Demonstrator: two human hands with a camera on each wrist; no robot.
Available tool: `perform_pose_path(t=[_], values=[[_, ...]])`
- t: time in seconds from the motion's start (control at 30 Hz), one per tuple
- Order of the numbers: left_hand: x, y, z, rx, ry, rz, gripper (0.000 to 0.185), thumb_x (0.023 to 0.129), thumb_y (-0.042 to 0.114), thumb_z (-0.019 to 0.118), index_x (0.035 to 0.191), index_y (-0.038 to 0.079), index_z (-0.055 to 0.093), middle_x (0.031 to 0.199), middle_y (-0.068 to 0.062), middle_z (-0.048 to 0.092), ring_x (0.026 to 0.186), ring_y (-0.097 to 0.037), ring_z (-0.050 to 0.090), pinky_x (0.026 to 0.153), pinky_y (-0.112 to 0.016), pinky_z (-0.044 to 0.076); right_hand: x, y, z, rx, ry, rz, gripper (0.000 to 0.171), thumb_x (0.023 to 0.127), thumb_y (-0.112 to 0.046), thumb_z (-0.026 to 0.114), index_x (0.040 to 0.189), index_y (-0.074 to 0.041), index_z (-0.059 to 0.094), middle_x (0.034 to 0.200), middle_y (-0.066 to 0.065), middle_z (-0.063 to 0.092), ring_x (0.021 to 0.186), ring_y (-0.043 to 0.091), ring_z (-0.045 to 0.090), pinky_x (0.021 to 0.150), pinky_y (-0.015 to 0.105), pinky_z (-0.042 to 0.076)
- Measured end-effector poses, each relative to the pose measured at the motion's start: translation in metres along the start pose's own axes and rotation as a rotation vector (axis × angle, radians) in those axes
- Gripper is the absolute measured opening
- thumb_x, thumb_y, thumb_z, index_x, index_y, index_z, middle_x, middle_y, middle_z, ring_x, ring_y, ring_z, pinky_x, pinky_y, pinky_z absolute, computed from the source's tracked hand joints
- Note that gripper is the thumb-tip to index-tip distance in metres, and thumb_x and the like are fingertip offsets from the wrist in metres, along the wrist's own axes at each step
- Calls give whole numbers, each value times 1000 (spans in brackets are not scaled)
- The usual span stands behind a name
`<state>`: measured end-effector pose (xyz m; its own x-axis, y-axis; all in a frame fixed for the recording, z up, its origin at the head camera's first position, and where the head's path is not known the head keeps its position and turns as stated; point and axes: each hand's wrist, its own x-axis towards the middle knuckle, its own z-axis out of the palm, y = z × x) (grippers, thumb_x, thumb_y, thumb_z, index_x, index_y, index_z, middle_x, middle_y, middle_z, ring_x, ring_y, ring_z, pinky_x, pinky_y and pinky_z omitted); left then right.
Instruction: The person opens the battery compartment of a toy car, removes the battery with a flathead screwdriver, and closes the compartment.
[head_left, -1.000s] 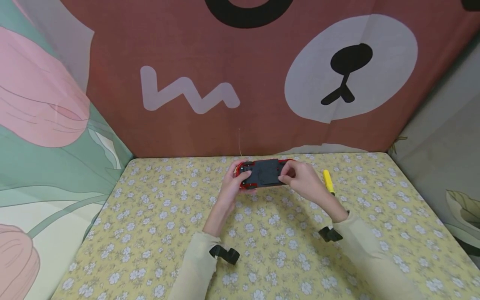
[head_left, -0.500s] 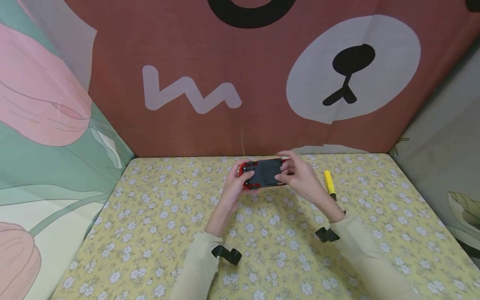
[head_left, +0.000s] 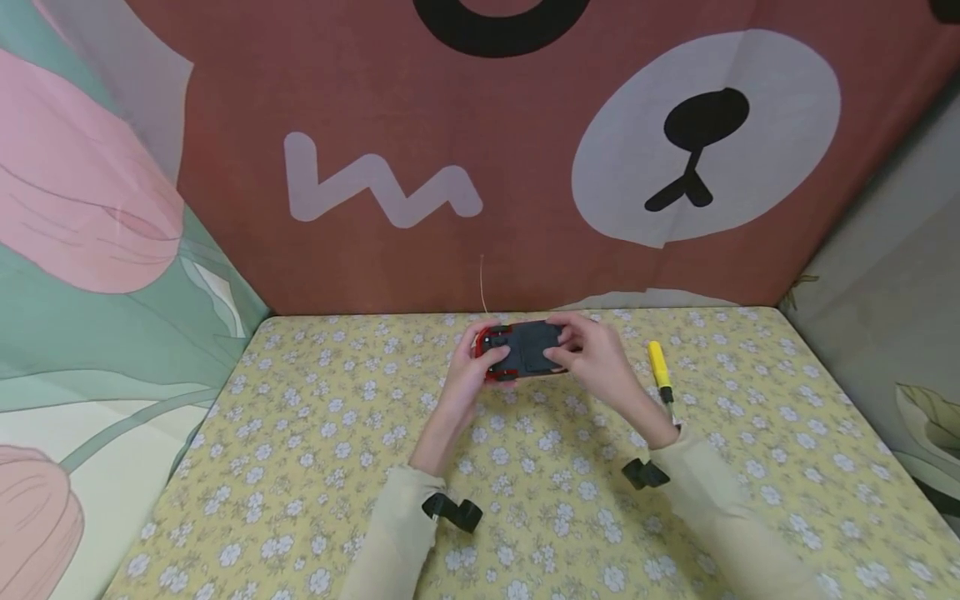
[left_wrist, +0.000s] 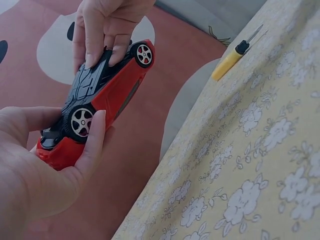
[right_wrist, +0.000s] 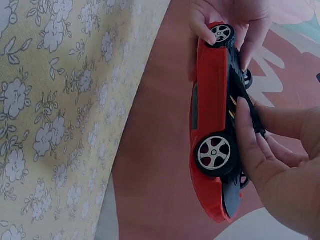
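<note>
A red toy car [left_wrist: 117, 92] is held up over the table, its black underside turned toward the head camera. My left hand [head_left: 467, 367] grips one end, thumb on the underside beside a wheel [left_wrist: 81, 121]. My right hand [head_left: 596, 350] pinches a flat black panel [head_left: 540, 340] on the underside between thumb and fingers. In the right wrist view this panel [right_wrist: 256, 120] stands tilted away from the car at one end, with small gold-coloured bits [right_wrist: 233, 101] showing in the gap. The far end of the car is hidden behind my right hand in the head view.
A screwdriver [head_left: 657, 364] with a yellow handle lies on the table right of my right hand, partly behind the forearm. The flowered tablecloth [head_left: 337, 467] reaches back to a hanging cloth with a bear print [head_left: 525, 250]. A thin pale strand [head_left: 482, 283] rises behind the car.
My right hand has opened its fingers wider, then closed them on the panel's edge, moving slightly left. The right forearm has shifted left, baring more of the screwdriver. My left hand keeps its grip.
</note>
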<state>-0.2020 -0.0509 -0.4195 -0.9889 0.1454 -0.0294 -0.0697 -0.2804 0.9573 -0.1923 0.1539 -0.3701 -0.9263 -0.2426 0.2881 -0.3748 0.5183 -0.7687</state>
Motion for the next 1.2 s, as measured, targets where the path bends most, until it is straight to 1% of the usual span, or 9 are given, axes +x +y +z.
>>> perform_pose_path(t=[0.07, 0.17, 0.3, 0.47, 0.6, 0.73, 0.87, 1.1, 1.2], values=[[0, -1, -1, 8, -2, 7, 48, 98, 5, 66, 144, 12, 53, 139, -21, 57, 93, -29, 72, 72, -47, 67, 0, 0, 1, -2, 4, -2, 41, 91, 3, 75, 131, 5, 64, 93, 13, 64, 86, 30, 72, 68, 36, 65], [0, -1, -1, 20, -13, 14, 50, 98, 5, 67, 145, 13, 53, 138, -20, 57, 94, -30, 72, 73, -48, 67, -1, 1, 2, -7, 14, 1, 41, 91, 4, 76, 130, 5, 64, 92, 13, 64, 85, 29, 72, 67, 35, 64], [1, -1, -1, 30, -37, 13, 51, 99, 4, 67, 147, 15, 53, 139, -18, 56, 95, -31, 72, 79, -55, 65, -1, 2, 2, -5, 21, 8, 41, 91, 4, 75, 130, 5, 64, 91, 12, 63, 85, 29, 71, 66, 33, 63], [1, -2, -2, -2, -66, 1, 49, 101, 2, 64, 147, 15, 52, 142, -17, 52, 102, -35, 70, 85, -62, 62, -1, 3, 2, -6, 28, -4, 40, 91, 5, 75, 129, 6, 64, 91, 13, 63, 84, 30, 71, 65, 33, 63], [1, -2, -3, -34, -78, -16, 49, 102, 0, 62, 147, 12, 50, 145, -16, 48, 107, -36, 68, 82, -55, 64, -1, 3, 2, -11, 29, -9, 39, 91, 5, 75, 129, 7, 64, 91, 14, 64, 84, 31, 71, 65, 35, 63], [1, -1, -4, -47, -75, -35, 52, 102, -1, 61, 150, 9, 45, 146, -17, 47, 107, -35, 68, 78, -47, 66, 1, 3, 2, -29, 23, -8, 39, 91, 3, 76, 129, 5, 65, 90, 12, 64, 84, 29, 71, 66, 37, 63], [1, -1, -4, -53, -73, -46, 53, 102, -1, 60, 152, 8, 44, 146, -18, 47, 106, -34, 68, 75, -41, 67, 1, 3, 3, -37, 20, -7, 39, 91, 2, 77, 128, 5, 65, 89, 11, 65, 83, 28, 71, 66, 38, 63], [1, -1, -4, -66, -74, -57, 51, 102, 0, 61, 150, 12, 48, 147, -16, 47, 106, -33, 68, 75, -41, 67, 2, 2, 3, -23, 15, 15, 38, 91, 1, 77, 128, 4, 66, 90, 11, 66, 83, 28, 71, 66, 37, 63], [1, -1, -5, -63, -80, -55, 52, 102, 0, 61, 151, 11, 46, 146, -16, 48, 106, -33, 68, 76, -42, 67, 1, 3, 2, -5, 17, 24, 38, 91, 2, 76, 128, 3, 66, 89, 11, 66, 83, 28, 71, 65, 35, 62]])
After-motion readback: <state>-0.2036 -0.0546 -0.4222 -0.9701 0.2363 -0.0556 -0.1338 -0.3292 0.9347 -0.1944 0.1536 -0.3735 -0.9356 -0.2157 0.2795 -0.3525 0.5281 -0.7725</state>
